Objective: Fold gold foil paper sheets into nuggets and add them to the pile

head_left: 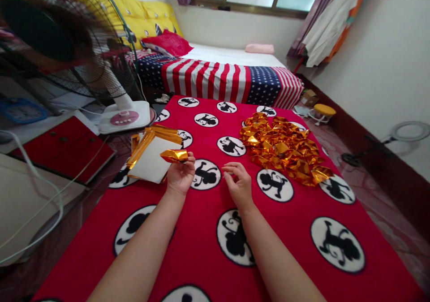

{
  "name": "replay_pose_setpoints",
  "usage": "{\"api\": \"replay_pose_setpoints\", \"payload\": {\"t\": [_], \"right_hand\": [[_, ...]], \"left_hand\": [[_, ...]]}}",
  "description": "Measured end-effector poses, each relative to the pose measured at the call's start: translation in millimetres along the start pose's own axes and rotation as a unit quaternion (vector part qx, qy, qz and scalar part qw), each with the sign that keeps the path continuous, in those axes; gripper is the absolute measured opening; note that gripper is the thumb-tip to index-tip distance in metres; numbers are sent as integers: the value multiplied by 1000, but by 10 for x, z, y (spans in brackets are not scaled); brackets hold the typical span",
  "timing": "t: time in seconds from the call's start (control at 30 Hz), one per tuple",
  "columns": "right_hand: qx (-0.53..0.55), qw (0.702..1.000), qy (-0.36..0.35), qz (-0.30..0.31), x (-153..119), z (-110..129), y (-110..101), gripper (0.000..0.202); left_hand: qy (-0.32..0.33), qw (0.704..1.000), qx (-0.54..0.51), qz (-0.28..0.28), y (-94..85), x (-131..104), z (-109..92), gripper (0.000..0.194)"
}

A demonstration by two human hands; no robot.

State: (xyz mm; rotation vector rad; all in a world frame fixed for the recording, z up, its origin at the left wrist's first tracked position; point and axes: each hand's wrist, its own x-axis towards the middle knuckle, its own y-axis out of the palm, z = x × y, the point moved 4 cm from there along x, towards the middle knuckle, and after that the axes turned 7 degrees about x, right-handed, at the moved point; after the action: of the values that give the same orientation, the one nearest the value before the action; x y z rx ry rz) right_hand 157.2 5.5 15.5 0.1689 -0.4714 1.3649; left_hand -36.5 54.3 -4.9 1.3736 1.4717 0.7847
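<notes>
A small piece of shiny gold foil paper, folded and pointed at its left end, is held in the fingers of my left hand. Beneath and beyond it lies a stack of white-backed gold foil sheets with gold edges showing. My right hand hovers over the red cloth, its fingers loosely curved and apart from the thumb, with nothing visible between them. To its right spreads a big heap of folded gold foil pieces.
The table wears a red cloth with black figures in white circles. At the left stand a fan and a red board. Behind is a bed with a striped cover; a yellow stool stands right of the table.
</notes>
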Motion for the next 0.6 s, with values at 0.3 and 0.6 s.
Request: {"api": "replay_pose_setpoints", "payload": {"t": [0.3,0.6], "right_hand": [[16,1000,14,12,-2,-52,23,14],[26,1000,11,11,-18,-14,14,15]], "left_hand": [[-20,999,41,28,80,-54,51,16],[57,960,272,22,4,-12,137,16]]}}
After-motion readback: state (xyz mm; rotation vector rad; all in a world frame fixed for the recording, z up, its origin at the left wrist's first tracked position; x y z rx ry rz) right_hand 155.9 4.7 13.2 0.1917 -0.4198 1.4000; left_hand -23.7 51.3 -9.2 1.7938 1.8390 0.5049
